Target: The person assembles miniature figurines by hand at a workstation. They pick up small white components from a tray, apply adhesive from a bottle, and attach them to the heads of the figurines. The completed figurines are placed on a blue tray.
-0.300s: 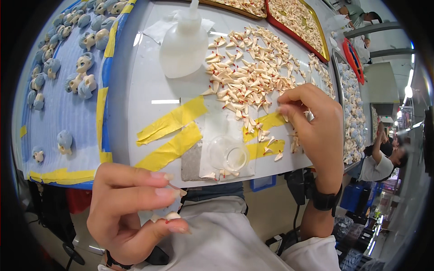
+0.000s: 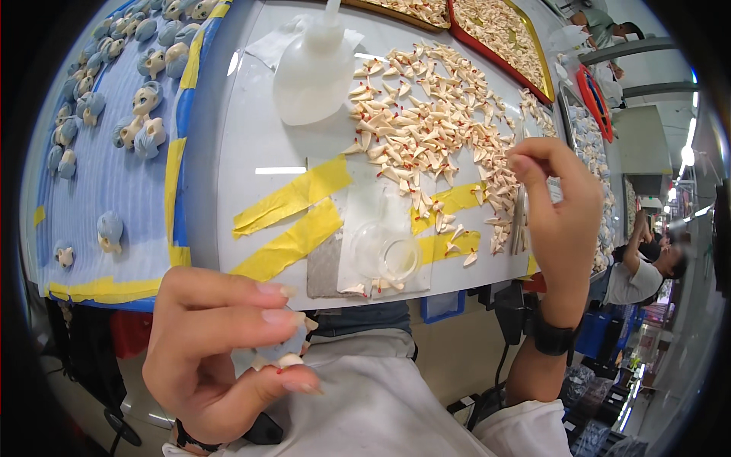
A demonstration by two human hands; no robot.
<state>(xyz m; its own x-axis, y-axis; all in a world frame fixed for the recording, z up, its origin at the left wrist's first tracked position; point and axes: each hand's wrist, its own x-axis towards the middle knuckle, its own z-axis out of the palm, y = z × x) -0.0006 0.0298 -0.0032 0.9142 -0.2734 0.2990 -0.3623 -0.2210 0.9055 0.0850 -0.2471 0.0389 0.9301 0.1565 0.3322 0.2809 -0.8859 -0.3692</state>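
Observation:
Between the thumb and fingers of my left hand, low and left of centre, is a small doll head with blue-grey hair and pale parts. A red spot shows at its lower edge by my thumb. My right hand is at the right side of the pile of small cream pointed pieces, many with red tips. Its thumb and index finger are pinched together; whether a piece is between them I cannot make out. A thin metal strip, perhaps tweezers, lies just below those fingers.
A clear squeeze bottle and a small clear glass jar stand on the white table, near yellow tape strips. On the left, a blue cloth-covered board bears several doll heads. A red-rimmed tray is at the back; people work at far right.
My right hand has moved right, away from the middle of the pile, uncovering more cream pieces and the metal strip. My left hand keeps its hold on the doll head with barely any shift.

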